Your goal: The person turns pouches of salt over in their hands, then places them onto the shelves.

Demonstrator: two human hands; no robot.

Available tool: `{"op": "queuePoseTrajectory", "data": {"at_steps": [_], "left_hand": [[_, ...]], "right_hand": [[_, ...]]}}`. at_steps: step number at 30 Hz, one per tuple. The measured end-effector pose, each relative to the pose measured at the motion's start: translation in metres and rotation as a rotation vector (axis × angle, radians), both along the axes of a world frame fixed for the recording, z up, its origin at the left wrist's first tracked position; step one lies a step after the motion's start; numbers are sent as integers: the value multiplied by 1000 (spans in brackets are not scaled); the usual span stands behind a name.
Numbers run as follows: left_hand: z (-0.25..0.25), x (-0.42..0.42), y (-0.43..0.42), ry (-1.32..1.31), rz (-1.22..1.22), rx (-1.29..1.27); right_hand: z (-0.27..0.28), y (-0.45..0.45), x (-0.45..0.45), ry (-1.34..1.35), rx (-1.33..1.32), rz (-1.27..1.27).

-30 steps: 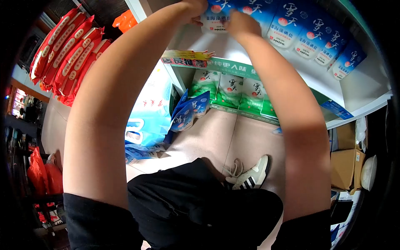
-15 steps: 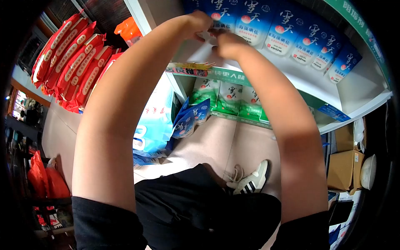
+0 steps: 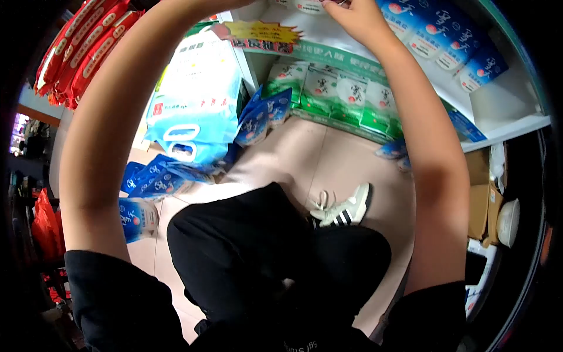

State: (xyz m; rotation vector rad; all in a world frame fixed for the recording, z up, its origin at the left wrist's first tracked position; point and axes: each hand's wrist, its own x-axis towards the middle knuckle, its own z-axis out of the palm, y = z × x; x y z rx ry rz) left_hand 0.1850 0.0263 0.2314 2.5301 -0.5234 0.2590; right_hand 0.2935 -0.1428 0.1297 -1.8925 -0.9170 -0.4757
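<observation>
At the top edge, my left hand (image 3: 237,3) is mostly cut off by the frame and its fingers are out of sight. My right hand (image 3: 359,20) reaches into the upper white shelf (image 3: 328,28), fingers curled together beside the lower edge of a white-bottomed packet (image 3: 309,6). What those fingers pinch, if anything, is too small to tell. To the right of that hand, blue-and-white packets (image 3: 433,35) stand in a row on the same shelf.
Green-and-white packets (image 3: 334,92) line the lower shelf. A large light-blue bag (image 3: 193,108) and loose blue packets (image 3: 158,179) are on the floor at left. Red packs (image 3: 88,47) are stacked upper left. Cardboard boxes (image 3: 480,205) and a white bowl (image 3: 508,223) lie right.
The view has tilted down, so the shelves sit higher and more floor packets show. My left hand has moved left and up, mostly out of frame; my right hand has shifted right and up.
</observation>
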Motion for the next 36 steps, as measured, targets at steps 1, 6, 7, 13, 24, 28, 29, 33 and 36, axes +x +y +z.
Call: {"op": "queuePoseTrajectory", "data": {"at_steps": [1,6,7,13,24,28,29,33,36], "left_hand": [[-1,-21,-1,-64,-14,-53],[-42,-93,34,73,-44,-247],[-54,-111,36,124,-11,-294],[-151,-158,18,478,20,-693],[-228,-135,-118,758,-131,-814],[-245,-109,-178,774,-283,-753],[-247,-102,-197,743,-329,-746],[-274,-66,-268,518,-337,-600],[-277,-55,-304,424,-345,-515]], "right_hand": [[6,-9,-16,6,-11,-6],[13,-70,-100,291,110,-59],[8,-86,-114,300,101,-77],[-51,-176,-186,563,490,-437],[-172,-275,-238,713,770,-965],[-221,-310,-206,339,689,-1056],[-212,-311,-203,250,517,-1112],[-175,-309,-186,-13,-111,-1306],[-170,-311,-171,-34,-389,-1344]]}}
